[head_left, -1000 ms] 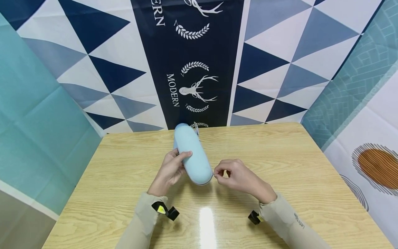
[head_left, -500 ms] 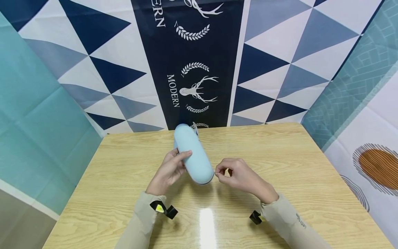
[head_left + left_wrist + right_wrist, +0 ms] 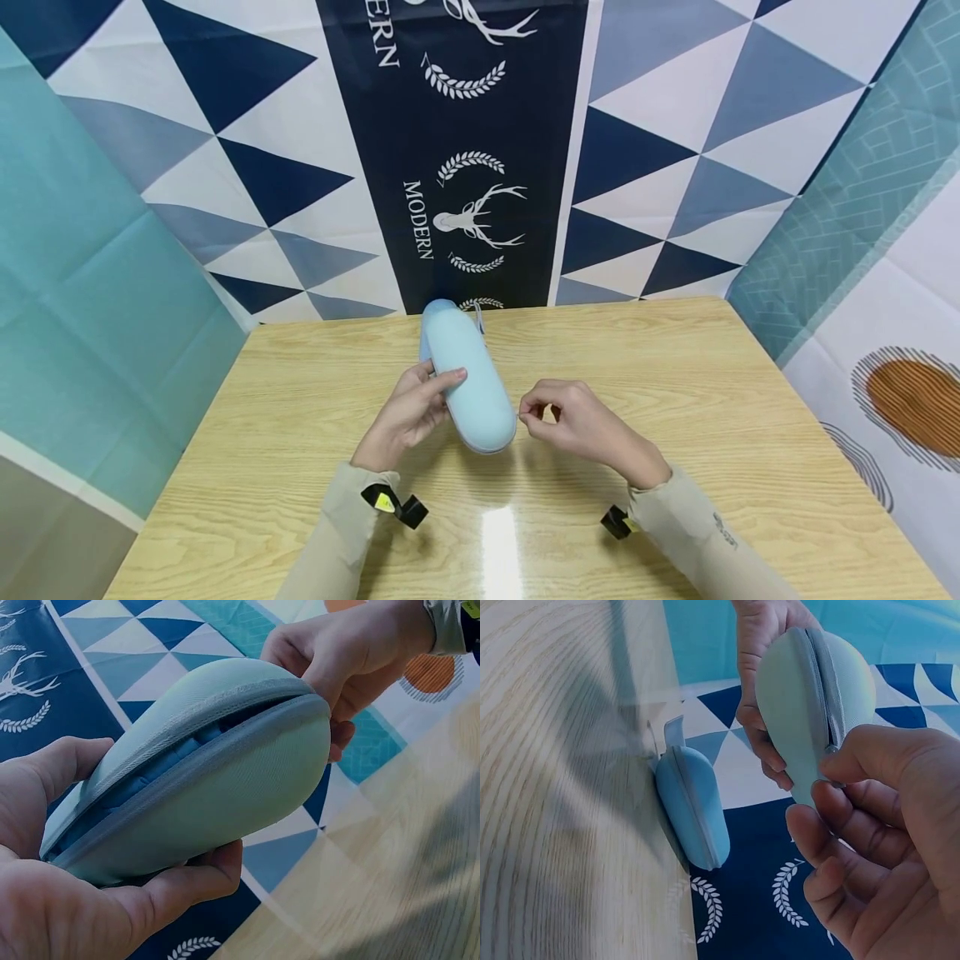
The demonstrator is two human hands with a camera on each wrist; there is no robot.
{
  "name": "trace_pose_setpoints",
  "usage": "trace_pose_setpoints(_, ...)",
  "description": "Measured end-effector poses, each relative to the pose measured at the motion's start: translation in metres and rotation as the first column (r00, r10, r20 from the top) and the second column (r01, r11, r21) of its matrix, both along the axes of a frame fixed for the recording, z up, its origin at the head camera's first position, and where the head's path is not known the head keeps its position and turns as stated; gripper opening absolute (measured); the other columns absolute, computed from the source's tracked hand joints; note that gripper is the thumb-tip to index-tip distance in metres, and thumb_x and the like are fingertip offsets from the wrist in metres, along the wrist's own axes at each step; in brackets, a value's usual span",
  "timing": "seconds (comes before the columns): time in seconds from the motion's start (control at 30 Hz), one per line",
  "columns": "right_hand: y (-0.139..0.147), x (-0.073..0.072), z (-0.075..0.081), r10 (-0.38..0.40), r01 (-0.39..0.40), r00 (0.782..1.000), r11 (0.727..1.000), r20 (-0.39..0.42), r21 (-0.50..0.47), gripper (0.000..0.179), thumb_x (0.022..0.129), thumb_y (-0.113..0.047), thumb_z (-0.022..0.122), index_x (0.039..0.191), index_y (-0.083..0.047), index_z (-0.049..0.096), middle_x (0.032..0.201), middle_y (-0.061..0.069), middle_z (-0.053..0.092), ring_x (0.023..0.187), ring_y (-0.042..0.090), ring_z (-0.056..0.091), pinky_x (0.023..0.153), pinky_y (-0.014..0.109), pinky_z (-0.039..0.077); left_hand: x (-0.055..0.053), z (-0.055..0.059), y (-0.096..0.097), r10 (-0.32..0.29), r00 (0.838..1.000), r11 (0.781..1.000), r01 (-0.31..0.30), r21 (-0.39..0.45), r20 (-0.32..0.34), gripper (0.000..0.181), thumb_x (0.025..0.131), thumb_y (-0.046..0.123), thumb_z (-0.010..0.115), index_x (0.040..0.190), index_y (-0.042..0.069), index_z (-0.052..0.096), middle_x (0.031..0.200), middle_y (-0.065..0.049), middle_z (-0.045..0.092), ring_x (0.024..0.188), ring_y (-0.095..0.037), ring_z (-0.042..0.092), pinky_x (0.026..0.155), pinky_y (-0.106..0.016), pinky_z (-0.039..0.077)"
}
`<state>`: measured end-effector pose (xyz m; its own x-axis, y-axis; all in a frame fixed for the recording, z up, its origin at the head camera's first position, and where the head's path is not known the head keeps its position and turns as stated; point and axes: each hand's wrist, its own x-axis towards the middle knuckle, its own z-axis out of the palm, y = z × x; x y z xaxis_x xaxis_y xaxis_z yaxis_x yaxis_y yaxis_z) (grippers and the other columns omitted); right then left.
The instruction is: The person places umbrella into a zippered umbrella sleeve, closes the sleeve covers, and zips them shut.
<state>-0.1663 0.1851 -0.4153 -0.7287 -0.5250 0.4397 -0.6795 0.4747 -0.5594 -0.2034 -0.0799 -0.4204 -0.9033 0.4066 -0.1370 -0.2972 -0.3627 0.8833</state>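
My left hand [image 3: 408,417] grips a pale mint zippered glasses case [image 3: 476,383] by its side, thumb on top, holding it raised and tilted over the table. In the left wrist view, a narrow gap along the case's zipper seam [image 3: 217,712] shows dark blue inside. At the case's near end, the thumb and forefinger of my right hand [image 3: 573,421] pinch the small zipper pull [image 3: 831,752], which the fingers mostly cover. Behind the mint case stands a second, bluer zippered case [image 3: 697,810], largely hidden in the head view.
The bluer case has a wrist strap [image 3: 673,731] and stands near the back of the wooden table [image 3: 645,358]. A patterned cloth [image 3: 480,167] hangs right behind the table's far edge, with teal cloth [image 3: 97,292] at the left.
The mint case has tipped slightly, its near end now a little lower. My right hand has shifted slightly right and still pinches at the zipper pull.
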Motion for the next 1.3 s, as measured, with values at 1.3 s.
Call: trace_pose_setpoints(1.3, -0.007, 0.003, -0.008, 0.035, -0.035, 0.999, 0.998, -0.004, -0.051, 0.017, 0.084, 0.002, 0.071, 0.082, -0.014, 0.074, 0.076, -0.010, 0.069, 0.070, -0.002, 0.058, 0.055, 0.022, 0.052, -0.006, -0.004, 0.008, 0.166, 0.986, 0.982, -0.163, 0.091, -0.022, 0.077, 0.095, 0.002, 0.067, 0.159, 0.007, 0.023, 0.153, -0.018, 0.041, 0.141, -0.040, 0.048, 0.105, -0.047, 0.052)
